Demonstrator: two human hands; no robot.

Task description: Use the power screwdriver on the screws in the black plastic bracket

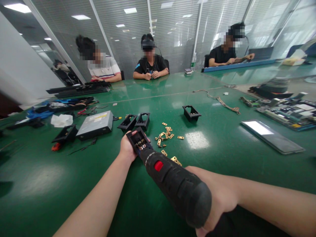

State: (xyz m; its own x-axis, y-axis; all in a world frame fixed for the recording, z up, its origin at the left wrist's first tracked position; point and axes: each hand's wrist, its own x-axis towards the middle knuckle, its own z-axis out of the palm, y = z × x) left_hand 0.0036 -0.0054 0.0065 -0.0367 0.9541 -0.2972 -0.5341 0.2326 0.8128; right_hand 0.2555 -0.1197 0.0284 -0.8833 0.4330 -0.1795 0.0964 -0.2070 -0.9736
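Note:
My left hand [127, 148] is closed around a black plastic socket housing [137, 136], which has small metal terminals inside. My right hand [214, 194] grips a black cordless screwdriver [172, 177] with a red switch on top. The tool's front end meets the near part of the housing; its tip is hidden from me. Small brass plates [170, 135] and screws are scattered just right of the housing, and more brass plates [175, 160] lie beside the tool. Two similar black housings [143, 121] stand beyond my left hand, and another black housing [191, 113] sits farther right.
A silver disc drive [95, 124], white tissue [61, 120] and another black housing [65, 134] lie to the left. On the right are a dark glass panel [274, 136], circuit boards [293, 110] and a cord [219, 100]. Three people sit across the green table [86, 187].

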